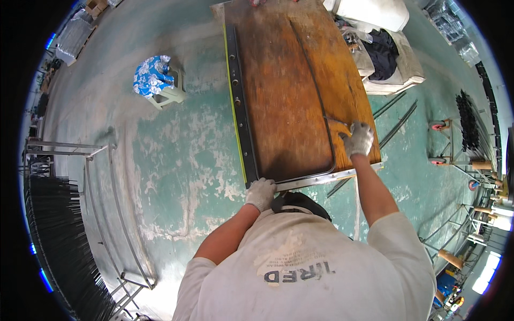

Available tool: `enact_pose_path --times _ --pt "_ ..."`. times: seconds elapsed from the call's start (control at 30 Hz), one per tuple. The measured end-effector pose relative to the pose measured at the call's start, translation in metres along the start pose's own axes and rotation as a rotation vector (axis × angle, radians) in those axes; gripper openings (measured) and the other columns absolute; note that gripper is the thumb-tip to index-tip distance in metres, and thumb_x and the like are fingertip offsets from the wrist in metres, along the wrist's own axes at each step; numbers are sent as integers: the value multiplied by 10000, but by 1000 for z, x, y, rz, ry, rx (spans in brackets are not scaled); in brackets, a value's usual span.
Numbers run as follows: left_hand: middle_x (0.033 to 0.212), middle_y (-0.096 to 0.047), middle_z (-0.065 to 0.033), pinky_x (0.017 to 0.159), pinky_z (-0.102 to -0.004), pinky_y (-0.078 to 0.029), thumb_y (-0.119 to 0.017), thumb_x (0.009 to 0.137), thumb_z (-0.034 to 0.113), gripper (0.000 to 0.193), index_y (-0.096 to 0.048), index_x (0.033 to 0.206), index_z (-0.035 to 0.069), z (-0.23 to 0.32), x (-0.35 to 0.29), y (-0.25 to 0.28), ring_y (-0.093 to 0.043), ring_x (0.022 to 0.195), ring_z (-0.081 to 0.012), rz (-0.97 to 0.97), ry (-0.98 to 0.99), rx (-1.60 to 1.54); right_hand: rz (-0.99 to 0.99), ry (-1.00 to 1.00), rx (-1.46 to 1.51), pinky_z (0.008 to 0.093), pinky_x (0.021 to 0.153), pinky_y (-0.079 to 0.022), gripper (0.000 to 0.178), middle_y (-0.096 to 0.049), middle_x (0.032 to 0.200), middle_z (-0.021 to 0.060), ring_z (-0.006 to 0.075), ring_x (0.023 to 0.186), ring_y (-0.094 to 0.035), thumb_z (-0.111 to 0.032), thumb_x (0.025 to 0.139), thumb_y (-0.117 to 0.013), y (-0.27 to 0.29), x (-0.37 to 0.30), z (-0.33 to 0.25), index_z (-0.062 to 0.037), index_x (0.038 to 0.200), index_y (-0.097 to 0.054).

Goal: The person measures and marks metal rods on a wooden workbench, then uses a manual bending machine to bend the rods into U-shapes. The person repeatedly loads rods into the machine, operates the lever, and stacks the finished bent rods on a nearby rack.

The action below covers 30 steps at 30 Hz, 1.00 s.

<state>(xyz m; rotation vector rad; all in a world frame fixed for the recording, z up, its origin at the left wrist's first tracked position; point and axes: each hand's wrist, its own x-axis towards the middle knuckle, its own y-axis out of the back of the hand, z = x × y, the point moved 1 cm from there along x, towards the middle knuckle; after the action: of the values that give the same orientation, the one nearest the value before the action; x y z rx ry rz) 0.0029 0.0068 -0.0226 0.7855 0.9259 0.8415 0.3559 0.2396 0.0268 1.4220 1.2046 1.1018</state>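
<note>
A wooden worktable (pixel 284 96) stretches away in front of me, its brown top worn. On it lies a thin dark frame (pixel 327 115) with rounded near corners. My left hand (pixel 261 194), in a pale knitted glove, is closed at the frame's near left corner, by the table's near edge; its fingertips are partly hidden. My right hand (pixel 360 140), gloved alike, is closed on a slim metal tool (pixel 336 120) just right of the frame's right side. The tool's thin shaft points left across the frame; its exact kind is unclear. A black bar with holes (pixel 239 104) runs along the table's left edge.
A light metal strip (pixel 308 181) edges the table's near end. Left of it stands a stool with a blue floral cover (pixel 154 76). Dark rods (pixel 397 124) lie on the floor at right, near a padded pale seat (pixel 401 88). A metal rack (pixel 91 155) stands at left.
</note>
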Motion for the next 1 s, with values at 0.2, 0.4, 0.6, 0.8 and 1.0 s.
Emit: enact_pose_path --times 0.2,0.4,0.6,0.8,1.0 --pt "1218 -782 -48 1016 -491 -636 -672 995 129 215 -843 1125 148 -11 2 -8 -723 1202 -310 26 9 -75 -218 -92 120 576 1059 -592 535 -789 1292 258 483 1225 -743 -335 934 -865 -41 -103 -11 -81 1391 -748" --pt "1255 -800 -46 1029 -451 -623 -666 987 113 279 -856 1185 167 -23 7 -22 -723 1205 -308 42 -22 -70 -236 -284 223 562 1063 -594 461 -806 1270 255 475 1235 -746 -231 925 -807 -43 -122 -8 -49 1348 -770" --pt "1272 -844 -127 1029 -435 -623 -679 1060 179 279 -852 1255 80 -9 16 38 -795 1144 -328 -201 214 -395 -468 -369 607 398 935 -638 346 -855 1087 169 268 986 -816 -157 904 -821 -10 -104 10 7 1209 -829" --pt "1287 -830 -156 1038 -399 -625 -717 1121 292 465 -727 1457 -29 34 15 146 -790 1174 -227 -82 131 -1171 -680 -171 1255 324 869 -628 268 -823 1069 69 147 957 -765 11 906 -906 141 -138 -70 36 1156 -814" --pt "1227 -814 -187 895 -431 -640 -683 1130 195 350 -672 1414 -8 61 4 258 -798 992 -264 202 -17 -1846 -643 321 1419 329 937 -609 279 -786 1109 54 134 1054 -719 -43 1012 -836 128 -162 -157 10 1279 -776"
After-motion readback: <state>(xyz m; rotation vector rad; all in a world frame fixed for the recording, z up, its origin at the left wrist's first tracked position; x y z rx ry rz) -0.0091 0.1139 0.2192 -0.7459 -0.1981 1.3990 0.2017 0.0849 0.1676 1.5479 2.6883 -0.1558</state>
